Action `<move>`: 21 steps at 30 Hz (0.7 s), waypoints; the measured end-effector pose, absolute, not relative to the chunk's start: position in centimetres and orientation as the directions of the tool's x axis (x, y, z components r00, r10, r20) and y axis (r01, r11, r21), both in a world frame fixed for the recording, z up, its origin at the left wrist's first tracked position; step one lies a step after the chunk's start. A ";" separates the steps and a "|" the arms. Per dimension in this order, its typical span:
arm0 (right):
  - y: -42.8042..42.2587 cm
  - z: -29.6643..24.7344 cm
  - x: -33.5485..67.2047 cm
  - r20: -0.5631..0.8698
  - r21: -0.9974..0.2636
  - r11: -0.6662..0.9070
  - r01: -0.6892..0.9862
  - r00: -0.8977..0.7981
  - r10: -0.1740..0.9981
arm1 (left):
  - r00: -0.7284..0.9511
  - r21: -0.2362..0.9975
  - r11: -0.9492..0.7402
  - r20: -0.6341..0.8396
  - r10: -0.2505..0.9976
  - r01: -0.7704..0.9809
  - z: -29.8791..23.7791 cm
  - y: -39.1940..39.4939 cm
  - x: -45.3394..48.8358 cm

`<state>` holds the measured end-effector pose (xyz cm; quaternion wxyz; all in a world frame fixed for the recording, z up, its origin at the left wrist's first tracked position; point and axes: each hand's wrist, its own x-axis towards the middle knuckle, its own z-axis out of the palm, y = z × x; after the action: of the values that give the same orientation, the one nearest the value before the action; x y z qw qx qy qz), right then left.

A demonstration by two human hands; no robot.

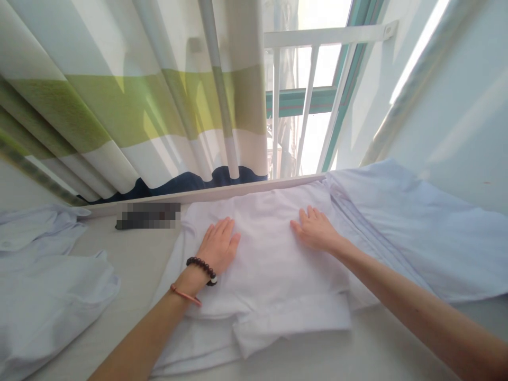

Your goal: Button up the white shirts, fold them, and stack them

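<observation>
A folded white garment [270, 286] lies on the pale surface in front of me. My left hand [219, 244] rests flat on its left part, fingers stretched out; the wrist wears a dark bead bracelet and a thin pink band. My right hand [316, 230] lies flat on the garment's upper right, fingers spread. Neither hand holds anything. The garment's folded edge [293, 328] faces me.
A pale blue shirt [416, 233] spreads to the right, partly up the wall. More pale clothing [43, 286] lies at the left. A striped curtain [138, 106] and a window with white bars [305, 100] stand behind. A dark blurred object [148, 216] sits near the sill.
</observation>
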<state>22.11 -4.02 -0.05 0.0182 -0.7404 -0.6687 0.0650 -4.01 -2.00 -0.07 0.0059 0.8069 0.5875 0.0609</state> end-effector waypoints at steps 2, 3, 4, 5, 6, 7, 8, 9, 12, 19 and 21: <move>-2.3 0.9 19.4 -0.021 -0.238 -0.048 0.970 0.045 0.999 | 0.285 0.116 -0.308 0.180 0.942 0.944 0.7 0.2 -2.3; -1.2 1.2 18.0 -0.002 -0.263 -0.040 0.964 0.041 0.999 | 0.258 0.118 -0.287 0.210 0.943 0.951 1.1 1.5 -1.6; -0.1 1.4 16.8 0.020 -0.278 -0.032 0.960 0.039 0.999 | 0.229 0.121 -0.261 0.229 0.946 0.958 1.3 2.8 -1.1; 1.0 1.4 15.7 0.037 -0.294 -0.044 0.955 0.058 0.998 | 0.202 0.124 -0.236 0.240 0.950 0.964 1.4 4.1 -0.7; 2.0 1.2 14.8 0.051 -0.309 -0.071 0.948 0.091 0.995 | 0.177 0.126 -0.211 0.243 0.954 0.969 1.3 5.1 -0.5; 2.9 1.0 14.2 0.067 -0.321 -0.095 0.942 0.123 0.990 | 0.159 0.128 -0.193 0.240 0.958 0.973 1.0 6.0 -0.5; 3.7 0.6 13.9 0.082 -0.332 -0.114 0.936 0.149 0.985 | 0.148 0.129 -0.182 0.233 0.961 0.975 0.7 6.7 -0.6; 4.4 0.2 13.8 0.098 -0.339 -0.125 0.932 0.168 0.981 | 0.147 0.130 -0.179 0.223 0.964 0.975 0.3 7.1 -0.9; 5.4 -0.9 15.0 0.142 -0.349 -0.137 0.927 0.197 0.970 | 0.177 0.127 -0.200 0.177 0.968 0.971 -0.7 7.8 -2.8; 5.8 -1.6 19.8 0.143 -0.334 -0.204 0.920 0.263 0.954 | 0.045 0.027 -0.046 0.042 0.998 0.999 -0.6 8.1 -6.6; 5.8 -1.6 21.5 0.128 -0.324 -0.247 0.913 0.301 0.945 | 0.031 -0.008 -0.031 0.041 0.999 0.999 -0.5 8.0 -6.7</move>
<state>21.45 5.83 -1.59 0.1707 -0.7883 -0.5893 0.0465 -6.69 7.99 -0.55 -0.0169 0.7178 0.6959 0.0121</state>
